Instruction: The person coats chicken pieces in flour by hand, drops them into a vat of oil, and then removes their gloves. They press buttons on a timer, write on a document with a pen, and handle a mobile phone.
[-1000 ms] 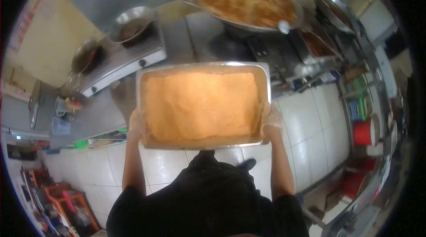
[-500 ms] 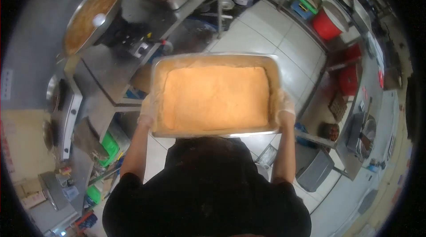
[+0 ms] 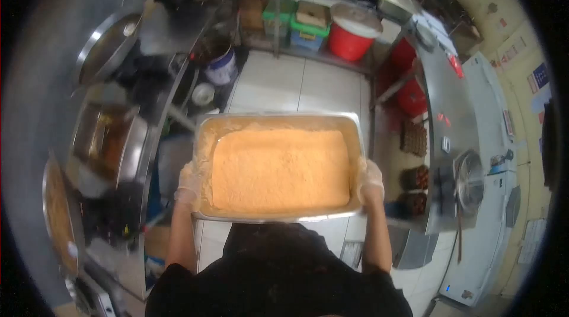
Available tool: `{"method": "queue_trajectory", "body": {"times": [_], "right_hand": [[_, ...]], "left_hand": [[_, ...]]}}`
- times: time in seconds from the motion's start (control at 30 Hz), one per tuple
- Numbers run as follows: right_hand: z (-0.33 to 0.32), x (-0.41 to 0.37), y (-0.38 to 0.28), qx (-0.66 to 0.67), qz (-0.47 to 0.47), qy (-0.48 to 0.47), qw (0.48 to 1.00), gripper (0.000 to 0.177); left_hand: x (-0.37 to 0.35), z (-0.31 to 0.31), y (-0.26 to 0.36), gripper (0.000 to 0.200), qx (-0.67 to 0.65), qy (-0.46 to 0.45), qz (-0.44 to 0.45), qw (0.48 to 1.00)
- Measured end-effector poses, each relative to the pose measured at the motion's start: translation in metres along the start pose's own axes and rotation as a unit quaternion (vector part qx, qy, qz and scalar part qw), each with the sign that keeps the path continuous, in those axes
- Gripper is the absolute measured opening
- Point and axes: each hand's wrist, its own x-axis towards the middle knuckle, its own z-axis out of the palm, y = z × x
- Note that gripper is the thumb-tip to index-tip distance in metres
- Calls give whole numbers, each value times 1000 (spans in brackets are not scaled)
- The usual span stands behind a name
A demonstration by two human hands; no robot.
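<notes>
Holding a steel tray (image 3: 278,217) by its short ends, ctr frame at chest height: L hand (image 3: 188,185) wrapped on the left rim, R hand (image 3: 371,179) on the right rim, both in thin clear gloves, fingertips tucked under and out of sight. Filled nearly edge to edge w/ an even orange-yellow crumb layer (image 3: 278,169), level above white floor tiles (image 3: 296,83), w/ a wok (image 3: 106,50) upper left, red bucket (image 3: 351,41) top ctr, steel bench (image 3: 450,109) at right. Prob. mid-carry; setting down next would call for a free flat spot and level hands to avoid spilling.
</notes>
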Motion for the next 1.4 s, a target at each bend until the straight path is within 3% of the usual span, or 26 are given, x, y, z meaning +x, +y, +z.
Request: {"method": "queue_trajectory", "body": {"times": [0.13, 0.2, 0.33, 0.37, 0.4, 0.43, 0.5, 0.57, 0.6, 0.63, 0.73, 0.8, 0.93, 1.0, 1.07, 1.1, 1.2, 1.27, 1.33, 1.4], "right_hand": [[-51, 75, -3, 56, 57, 11, 997, 52], [-68, 115, -10, 98, 73, 10, 992, 53], [-59, 211, -19, 179, 136, 41, 974, 55], [-58, 240, -21, 208, 170, 67, 961, 55], [-78, 251, -76, 272, 192, 31, 942, 58], [-76, 284, -89, 278, 193, 38, 940, 58], [-77, 346, -103, 208, 173, 2, 963, 59], [-74, 409, -111, 230, 158, -16, 960, 56], [-70, 434, -127, 263, 133, -30, 955, 54], [-69, 462, -147, 292, 102, -44, 950, 52], [-73, 543, -217, 353, 33, -107, 929, 51], [-71, 598, -274, 366, 40, -131, 921, 48], [-33, 693, -347, 416, 54, -159, 894, 46], [-14, 741, -395, 448, 75, -142, 880, 48], [-17, 786, -447, 399, 112, -177, 893, 43], [-8, 812, -459, 396, 122, -167, 895, 43], [32, 852, -509, 548, 133, -150, 812, 46], [34, 900, -541, 529, 157, -147, 821, 45], [30, 913, -551, 502, 176, -154, 832, 45], [31, 939, -561, 491, 204, -162, 832, 44]], "left_hand": [[111, 88, 158, 32, 90, -89, -1, 992], [192, 129, 214, 34, 267, -137, 162, 940], [364, 222, 312, 37, 158, -238, 222, 932], [376, 246, 364, 39, 250, -218, 219, 918], [393, 270, 412, 41, 339, -192, 218, 895], [425, 290, 445, 46, 382, -199, 224, 874], [462, 330, 523, 58, 481, -181, 218, 829], [581, 354, 546, 67, 487, -179, 272, 810], [575, 375, 586, 76, 490, -183, 297, 799], [573, 401, 632, 89, 559, -75, 139, 814], [738, 438, 668, 92, 558, -71, 194, 804], [845, 478, 700, 93, 584, -18, 257, 769], [927, 551, 789, 92, 575, -29, 272, 771], [986, 602, 820, 88, 598, -45, 285, 747], [1054, 651, 846, 87, 609, -77, 321, 721], [1083, 671, 855, 85, 616, -92, 340, 705], [1187, 734, 856, 83, 620, -127, 361, 685], [1257, 791, 854, 83, 616, -124, 378, 680], [1253, 803, 863, 82, 611, -114, 385, 683], [1215, 805, 890, 83, 608, -217, 367, 670]]}}
